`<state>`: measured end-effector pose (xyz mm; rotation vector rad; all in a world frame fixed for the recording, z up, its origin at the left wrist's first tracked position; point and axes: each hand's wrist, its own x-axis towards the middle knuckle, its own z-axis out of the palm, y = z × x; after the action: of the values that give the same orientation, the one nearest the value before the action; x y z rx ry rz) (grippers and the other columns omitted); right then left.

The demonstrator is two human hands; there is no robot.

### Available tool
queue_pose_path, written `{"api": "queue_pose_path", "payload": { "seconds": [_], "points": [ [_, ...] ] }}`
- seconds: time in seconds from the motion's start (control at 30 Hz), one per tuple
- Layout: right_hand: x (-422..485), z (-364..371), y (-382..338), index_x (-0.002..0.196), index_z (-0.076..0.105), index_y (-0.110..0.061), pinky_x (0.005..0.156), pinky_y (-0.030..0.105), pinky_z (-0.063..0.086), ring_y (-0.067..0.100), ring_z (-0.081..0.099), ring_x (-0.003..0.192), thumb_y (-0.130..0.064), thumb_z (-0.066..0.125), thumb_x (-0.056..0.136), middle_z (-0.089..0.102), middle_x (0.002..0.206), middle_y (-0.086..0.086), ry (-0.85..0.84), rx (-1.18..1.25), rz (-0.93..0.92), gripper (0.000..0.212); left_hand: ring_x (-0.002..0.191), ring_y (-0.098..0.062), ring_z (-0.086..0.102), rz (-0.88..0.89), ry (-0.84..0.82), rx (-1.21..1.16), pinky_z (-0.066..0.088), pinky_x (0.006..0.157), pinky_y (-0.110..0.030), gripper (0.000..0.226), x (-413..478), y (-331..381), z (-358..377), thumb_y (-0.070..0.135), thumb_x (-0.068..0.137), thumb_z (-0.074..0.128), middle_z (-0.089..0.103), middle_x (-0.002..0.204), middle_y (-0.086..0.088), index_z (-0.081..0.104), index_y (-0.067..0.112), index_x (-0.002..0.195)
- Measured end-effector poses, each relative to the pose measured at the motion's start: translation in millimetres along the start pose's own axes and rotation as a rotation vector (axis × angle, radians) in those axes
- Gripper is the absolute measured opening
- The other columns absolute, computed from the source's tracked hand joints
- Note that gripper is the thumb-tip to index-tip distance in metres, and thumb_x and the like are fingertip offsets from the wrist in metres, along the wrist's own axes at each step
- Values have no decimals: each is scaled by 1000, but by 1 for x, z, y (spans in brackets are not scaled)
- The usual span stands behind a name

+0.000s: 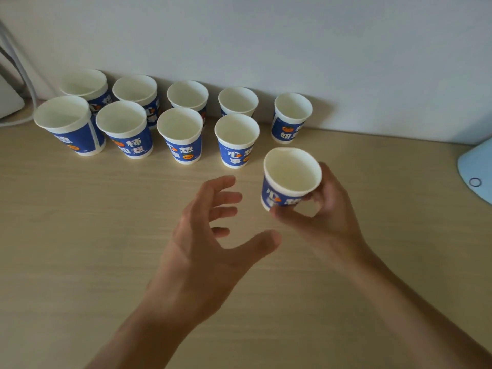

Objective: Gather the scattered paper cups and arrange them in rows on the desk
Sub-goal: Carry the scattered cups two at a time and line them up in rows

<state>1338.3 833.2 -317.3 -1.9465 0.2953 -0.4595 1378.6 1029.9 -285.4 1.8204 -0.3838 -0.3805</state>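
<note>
A pale wood-grain desk (80,249) runs up to a plain light wall (319,49). Above the desk, towards its right, one blue-and-white paper cup (291,179) is held mouth up and slightly tilted. The right hand (330,211) pinches its lower wall between thumb and curled fingers. Whether its base touches the wood cannot be told, though it looks to be just clear of it. The left hand (207,235) hovers beside it, holding nothing, with its fingers spread and loosely bent and the thumb stretched towards the cup.

Behind the hands, nine matching cups stand upright. The back row (187,95) has five cups along the wall, and the front row (179,134) has four just ahead of them. The rightmost back cup (292,115) has no partner in front of it, and the held cup hangs near that gap.

By this showing the job is nearly done. Two rows are formed, and the cup in hand looks like the last one, meant to close the front row. No other loose cups are in view. The left-end cups crowd closer together than the others and may want evening out.

A pale blue object (476,166) pokes in at the right edge, and white cables (24,75) trail at the far left.
</note>
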Motion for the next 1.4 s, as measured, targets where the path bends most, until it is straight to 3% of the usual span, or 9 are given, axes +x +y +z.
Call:
{"api": "queue_pose_path", "payload": {
  "seconds": [0.07, 0.13, 0.33, 0.47, 0.83, 1.03, 1.17, 1.27, 1.4],
  "points": [
    [14, -2, 11, 113, 58, -36, 79, 19, 48, -1, 65, 93, -27, 84, 61, 69, 102, -24, 77, 25, 72, 59, 109, 2, 64, -24, 6, -13, 57, 89, -32, 87, -5, -4, -2, 65, 45, 79, 68, 117, 20, 54, 44, 127],
    [31, -4, 21, 110, 57, -36, 79, 18, 48, 4, 66, 96, -24, 85, 61, 69, 102, -20, 123, 21, 108, 57, 109, 2, 65, -46, 4, -23, 57, 88, -32, 83, -10, -8, -3, 64, 47, 79, 68, 116, 21, 55, 45, 124],
    [60, 1, 41, 122, 57, -18, 92, 38, 56, 12, 67, 109, -16, 85, 66, 70, 116, -7, 159, -24, 97, 63, 106, -1, 68, -71, 25, -57, 56, 84, -30, 76, -17, -13, 0, 61, 48, 78, 71, 112, 21, 60, 41, 119],
    [66, 6, 48, 122, 57, -19, 92, 50, 57, 12, 66, 111, -17, 83, 66, 69, 116, -8, 190, -31, 126, 62, 106, 1, 67, -71, 25, -60, 56, 83, -28, 73, -19, -14, 0, 62, 50, 77, 70, 112, 22, 61, 41, 118],
    [72, 10, 55, 124, 54, -19, 79, 14, 50, 0, 64, 102, -13, 86, 70, 66, 112, -14, 219, -92, 148, 64, 106, 2, 67, -70, 24, -65, 56, 84, -29, 70, -22, -15, -1, 61, 51, 76, 71, 111, 22, 62, 40, 116],
    [72, 11, 55, 126, 51, -16, 85, 24, 54, 6, 66, 106, -9, 86, 69, 67, 114, -11, 218, -92, 146, 67, 107, 1, 67, -66, 25, -68, 56, 85, -30, 69, -23, -16, 0, 61, 51, 76, 71, 111, 21, 62, 41, 115],
    [65, 6, 53, 132, 47, -18, 79, 4, 44, -16, 59, 100, -8, 86, 70, 61, 113, -24, 212, -84, 130, 74, 107, 0, 67, -66, 36, -56, 56, 85, -30, 69, -25, -16, 2, 61, 51, 76, 71, 111, 20, 63, 41, 115],
    [48, -4, 51, 142, 41, -19, 80, 1, 39, -11, 56, 108, -13, 87, 71, 60, 122, -12, 221, -85, 156, 85, 107, 2, 66, -79, 43, -49, 55, 84, -28, 68, -31, -13, 3, 62, 51, 76, 71, 111, 21, 62, 42, 115],
    [8, -20, 40, 141, 41, -26, 87, 14, 45, -8, 57, 110, -16, 86, 72, 59, 119, -15, 271, -29, 239, 83, 106, 2, 67, -113, 69, -27, 56, 83, -27, 65, -41, 12, 6, 59, 55, 78, 71, 110, 22, 62, 41, 115]
  ]
}}
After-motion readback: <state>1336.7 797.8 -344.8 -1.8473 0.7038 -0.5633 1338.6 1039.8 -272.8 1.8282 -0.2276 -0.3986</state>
